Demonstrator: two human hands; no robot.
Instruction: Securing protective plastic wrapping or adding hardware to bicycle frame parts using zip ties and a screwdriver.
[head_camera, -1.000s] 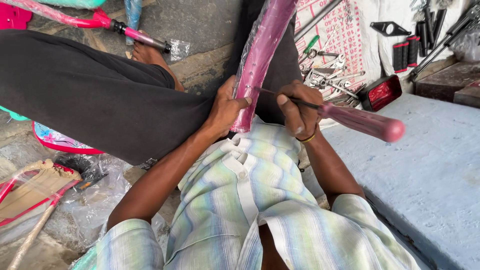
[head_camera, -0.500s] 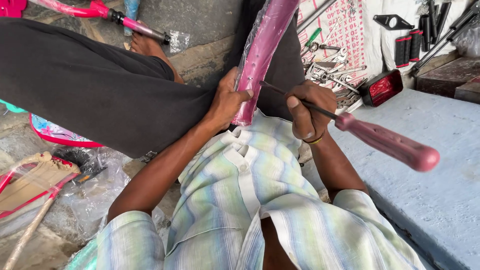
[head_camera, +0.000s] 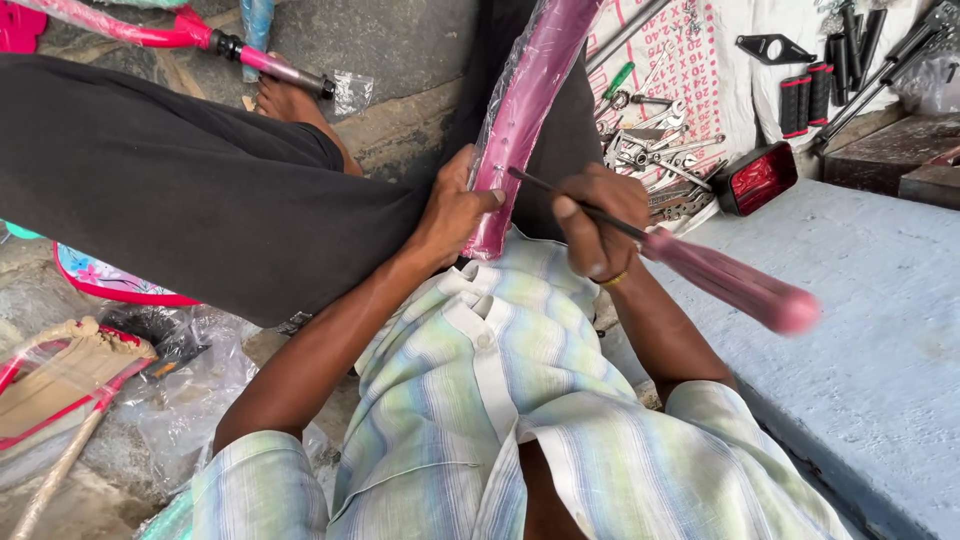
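Left hand (head_camera: 455, 210) clamps its fingers on the glossy, plastic-wrapped pink curved rim (head_camera: 525, 110) rising from the lap. Right hand (head_camera: 595, 220) is wrapped tight round a screwdriver (head_camera: 700, 265), its thin dark shaft touching the rim and its smooth pink handle trailing right.

- A wrapped curved rim (head_camera: 528, 110) is gripped by the left hand (head_camera: 452, 212), just left of the right hand (head_camera: 592, 220).
- A screwdriver (head_camera: 700, 268) is held in the right hand, its tip touching the rim.
- Loose wrenches (head_camera: 655, 160) are spread behind the hands, on a printed sack (head_camera: 700, 50).
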